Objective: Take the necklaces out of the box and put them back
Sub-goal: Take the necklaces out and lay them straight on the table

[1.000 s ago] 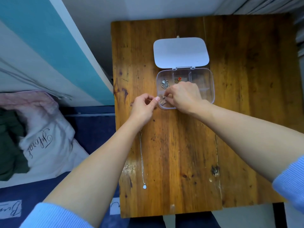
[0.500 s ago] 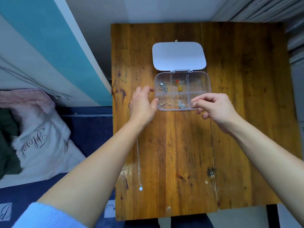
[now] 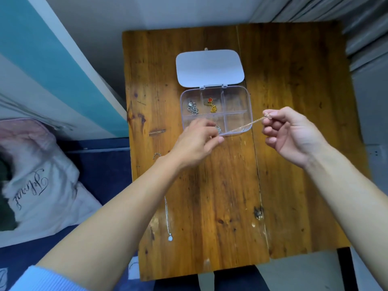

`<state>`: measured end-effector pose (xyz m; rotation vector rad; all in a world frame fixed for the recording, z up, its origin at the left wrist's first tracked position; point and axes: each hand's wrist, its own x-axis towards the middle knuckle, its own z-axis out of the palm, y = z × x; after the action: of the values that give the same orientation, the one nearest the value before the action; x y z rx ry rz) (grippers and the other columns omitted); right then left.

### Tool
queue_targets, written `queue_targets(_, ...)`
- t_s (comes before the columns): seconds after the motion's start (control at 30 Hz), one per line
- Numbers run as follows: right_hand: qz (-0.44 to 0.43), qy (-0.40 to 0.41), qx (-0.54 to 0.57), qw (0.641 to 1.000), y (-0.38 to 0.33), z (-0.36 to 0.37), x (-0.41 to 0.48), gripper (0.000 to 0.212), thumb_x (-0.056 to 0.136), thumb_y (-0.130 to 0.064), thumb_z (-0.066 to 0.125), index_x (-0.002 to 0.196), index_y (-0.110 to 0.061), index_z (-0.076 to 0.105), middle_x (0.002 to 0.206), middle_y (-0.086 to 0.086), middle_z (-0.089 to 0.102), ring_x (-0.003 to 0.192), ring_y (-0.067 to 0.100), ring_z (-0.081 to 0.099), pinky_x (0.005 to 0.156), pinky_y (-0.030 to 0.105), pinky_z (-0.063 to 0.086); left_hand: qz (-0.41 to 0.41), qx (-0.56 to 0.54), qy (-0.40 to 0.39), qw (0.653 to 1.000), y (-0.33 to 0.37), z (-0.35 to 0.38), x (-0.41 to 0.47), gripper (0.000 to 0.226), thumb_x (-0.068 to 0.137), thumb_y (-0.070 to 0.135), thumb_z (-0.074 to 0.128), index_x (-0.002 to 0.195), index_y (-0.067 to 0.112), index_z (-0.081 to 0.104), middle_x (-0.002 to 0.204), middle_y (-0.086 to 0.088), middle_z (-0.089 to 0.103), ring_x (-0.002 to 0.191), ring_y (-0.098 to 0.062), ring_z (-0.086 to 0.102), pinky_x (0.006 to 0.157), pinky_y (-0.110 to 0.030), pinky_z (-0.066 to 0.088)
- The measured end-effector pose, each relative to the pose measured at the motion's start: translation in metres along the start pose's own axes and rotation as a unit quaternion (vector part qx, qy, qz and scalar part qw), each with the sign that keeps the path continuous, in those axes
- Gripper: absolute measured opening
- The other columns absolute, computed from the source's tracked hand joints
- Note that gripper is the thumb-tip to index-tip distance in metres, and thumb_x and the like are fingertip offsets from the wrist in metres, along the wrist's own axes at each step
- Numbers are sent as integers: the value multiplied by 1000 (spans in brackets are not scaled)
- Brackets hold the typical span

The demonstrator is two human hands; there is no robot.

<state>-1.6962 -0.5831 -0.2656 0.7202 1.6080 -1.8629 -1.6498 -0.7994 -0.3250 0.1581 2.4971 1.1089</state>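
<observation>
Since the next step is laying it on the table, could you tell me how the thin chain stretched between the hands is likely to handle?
The chain is probably floppy: only pulling between the right hand and left hand straightens it. It looks light and fine, so it may tangle or snag.

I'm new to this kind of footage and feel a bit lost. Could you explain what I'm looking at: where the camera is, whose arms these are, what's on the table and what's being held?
There is no machine here. A person wears one wide-angle camera on the head, looking down, so the two bare arms reaching in are the wearer's own.

Below them is a wooden table. On it sits a clear compartment box with its white lid folded open. One far compartment holds silver pieces, the next a red and gold piece.

The right hand pinches one end of a thin gold chain. It runs taut over the box to the left hand, which pinches the other end.

A silver necklace with a pale pendant lies stretched on the table beside the left forearm.
</observation>
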Motion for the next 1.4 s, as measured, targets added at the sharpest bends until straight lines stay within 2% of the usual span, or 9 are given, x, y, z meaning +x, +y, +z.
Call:
queue_targets(0.1, 7, 30, 17, 999, 8, -14, 1, 16, 87, -13, 51, 95, -13, 65, 64, -5, 56, 53, 8, 49, 42, 18, 34, -42, -155, -1, 987, 2, -21, -9, 34, 95, 37, 51, 79, 11, 65, 109, -23, 67, 99, -22, 60, 88, -37, 46)
queue_targets(0.2, 17, 41, 20, 999, 21, -21, 1, 14, 88, -12, 54, 92, -12, 67, 64, -4, 57, 54, 8, 50, 41, 17, 35, -81, -298, -8, 951, 6, -45, -16, 31, 101, 26, 44, 80, 12, 61, 93, -17, 71, 93, -24, 66, 87, -24, 50)
queue_targets(0.37, 30, 39, -35, 998, 49, -20, -9, 10, 87, -5, 59, 91, -9, 68, 65, 0, 64, 56, 10, 55, 42, 16, 39, -126, -455, -20, 881, -13, -74, -22, 30, 102, 23, 43, 81, 9, 59, 56, -2, 48, 58, -21, 56, 68, -32, 56)
queue_targets(0.47, 11, 44, -165, 985, 77, -11, -20, 16, 86, 1, 58, 86, -9, 71, 65, 5, 67, 57, 15, 56, 43, 16, 39, -161, -374, -22, 913, -25, -79, -26, 23, 98, 20, 51, 92, 5, 67, 61, -4, 53, 56, -17, 54, 59, -26, 54)
queue_targets(0.63, 35, -40, -356, 933, 137, 16, -49, 13, 85, -9, 69, 77, -17, 76, 73, 5, 74, 67, 18, 68, 55, 25, 52, -170, -72, 2, 983, -44, -70, -27, 13, 90, 14, 66, 97, 6, 74, 78, -8, 71, 66, -19, 69, 58, -23, 57)
queue_targets(0.8, 25, -54, -432, 900, 188, 41, -73, 4, 82, -23, 73, 78, -23, 75, 74, -9, 72, 73, 8, 67, 75, 28, 56, -152, 3, -25, 988, -58, -50, -30, 13, 86, 9, 69, 98, 8, 75, 87, -4, 71, 75, -11, 68, 66, -22, 55)
queue_targets(0.93, 25, -44, -468, 883, 210, 55, -88, 7, 82, -24, 72, 76, -24, 74, 70, -9, 71, 69, 5, 65, 71, 25, 55, -155, 43, -1, 987, -68, -27, -34, 10, 80, 13, 75, 90, 12, 77, 89, -6, 70, 82, -19, 67, 79, -37, 58)
queue_targets(1.2, 52, -38, -486, 872, 226, 66, -86, 14, 84, -28, 73, 72, -20, 73, 65, -7, 70, 67, 6, 66, 71, 25, 56, -123, 82, 24, 989, -66, -11, -28, 9, 81, 9, 71, 88, 12, 77, 88, -8, 74, 85, -22, 66, 79, -36, 57)
queue_targets(1.4, 54, -56, -540, 838, 222, 60, -84, 31, 82, -47, 72, 64, -22, 68, 61, -7, 67, 64, 6, 65, 72, 30, 58, -120, 53, 75, 989, -62, -6, -23, 13, 81, 14, 73, 94, 10, 74, 89, -10, 73, 85, -25, 67, 79, -38, 57)
